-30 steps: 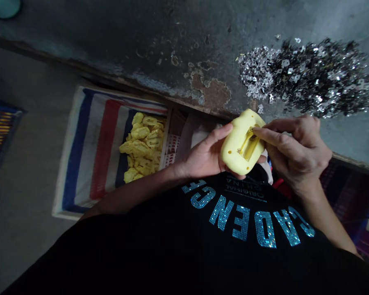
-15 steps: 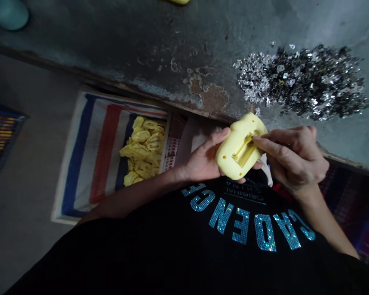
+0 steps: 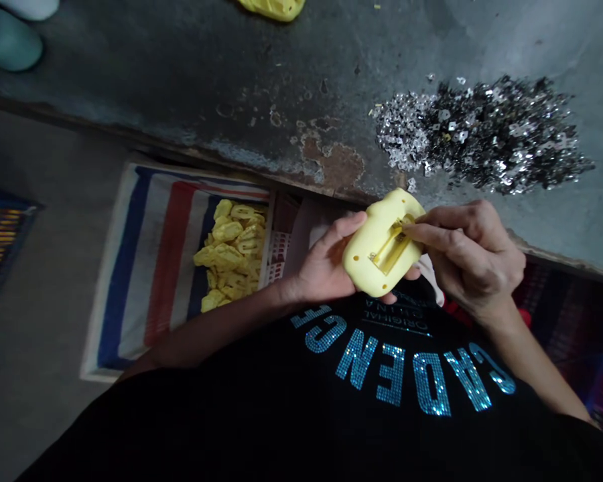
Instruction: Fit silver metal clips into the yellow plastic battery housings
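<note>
Two hands on one yellow plastic casing (image 3: pixel 366 258): it lies in the left hand (image 3: pixel 321 264), which grasps it from beneath. The right hand (image 3: pixel 470 258) is curled, fingertips at the casing's slot (image 3: pixel 392 246); whether they pinch anything cannot be told.

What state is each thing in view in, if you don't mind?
Yellow plastic piece, held, gold-coloured strip in its slot
Left hand, cradling the piece from below
Right hand, fingertips on the slot
Metal clips, loose heap on the ledge
Concrete ledge, worn and stained
Other yellow pieces, piled together
Striped cloth, laid beside the pile
</note>
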A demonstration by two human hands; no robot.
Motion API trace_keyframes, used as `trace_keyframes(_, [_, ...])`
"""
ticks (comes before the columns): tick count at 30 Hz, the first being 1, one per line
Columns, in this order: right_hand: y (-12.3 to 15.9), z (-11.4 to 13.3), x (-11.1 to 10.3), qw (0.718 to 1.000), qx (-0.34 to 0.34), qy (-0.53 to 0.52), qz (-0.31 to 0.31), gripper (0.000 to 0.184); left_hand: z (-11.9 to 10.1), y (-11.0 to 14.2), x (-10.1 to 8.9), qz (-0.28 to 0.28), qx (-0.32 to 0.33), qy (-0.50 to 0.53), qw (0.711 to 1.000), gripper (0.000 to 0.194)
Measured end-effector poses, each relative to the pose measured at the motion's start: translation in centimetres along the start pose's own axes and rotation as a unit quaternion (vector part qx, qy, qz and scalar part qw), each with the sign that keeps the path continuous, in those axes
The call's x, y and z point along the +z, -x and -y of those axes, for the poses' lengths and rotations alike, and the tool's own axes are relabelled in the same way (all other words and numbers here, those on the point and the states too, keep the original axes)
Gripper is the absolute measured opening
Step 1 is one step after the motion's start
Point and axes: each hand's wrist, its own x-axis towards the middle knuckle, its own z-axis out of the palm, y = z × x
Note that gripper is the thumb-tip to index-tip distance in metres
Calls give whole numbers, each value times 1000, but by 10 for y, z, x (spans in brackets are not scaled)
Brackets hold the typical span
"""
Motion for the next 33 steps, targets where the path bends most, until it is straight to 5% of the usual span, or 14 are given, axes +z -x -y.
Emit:
trace_keyframes(8, [1, -1, 3, 1000, -16, 1, 18, 41, 2, -2, 4, -11, -5, -43, 999, 92])
trace_keyframes(13, [-7, -10, -7, 980, 146, -131, -23, 33, 4, -3, 4, -20, -2, -59, 998, 92])
trace_keyframes(18, [-31, -25, -12, 940, 219, -224, 134, 50, 9, -3, 7, -112, 94, -92, 985, 74])
trace_keyframes(23, [-52, -28, -6, 941, 189, -216, 178, 49, 7, 5, 12, -167, 135, -141, 967, 72])
trace_keyframes(33, [-32, -13, 14, 939, 199, -277, 51, 52, -12, 24, 30, -104, 169, -206, 958, 54])
